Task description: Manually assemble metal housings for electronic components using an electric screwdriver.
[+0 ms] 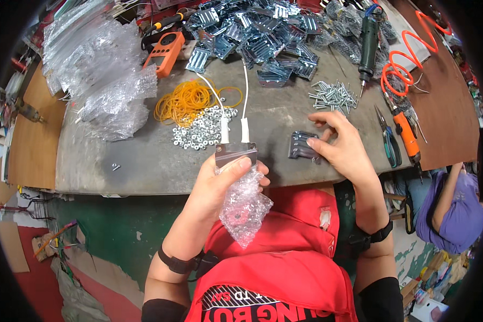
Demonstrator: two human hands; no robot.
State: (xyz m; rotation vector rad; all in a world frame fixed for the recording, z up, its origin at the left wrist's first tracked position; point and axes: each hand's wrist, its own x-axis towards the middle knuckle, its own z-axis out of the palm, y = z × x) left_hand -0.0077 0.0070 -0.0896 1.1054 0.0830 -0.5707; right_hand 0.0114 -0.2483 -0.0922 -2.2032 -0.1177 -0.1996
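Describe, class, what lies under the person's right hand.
Under the right hand, a slotted metal piece shows on the grey worktable, partly covered by the thumb. Whatever is directly beneath that piece is hidden.

We see a flat, metal-faced unit (235,151), its lower part in clear bubble wrap (244,212) that trails toward six o'clock, two white-sleeved leads (245,130) rising toward twelve. At its three o'clock we have a dark, slotted metal piece (301,146), nearly flat over the grey tabletop (129,153).

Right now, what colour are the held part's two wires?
The wires are white, best seen in the head view.
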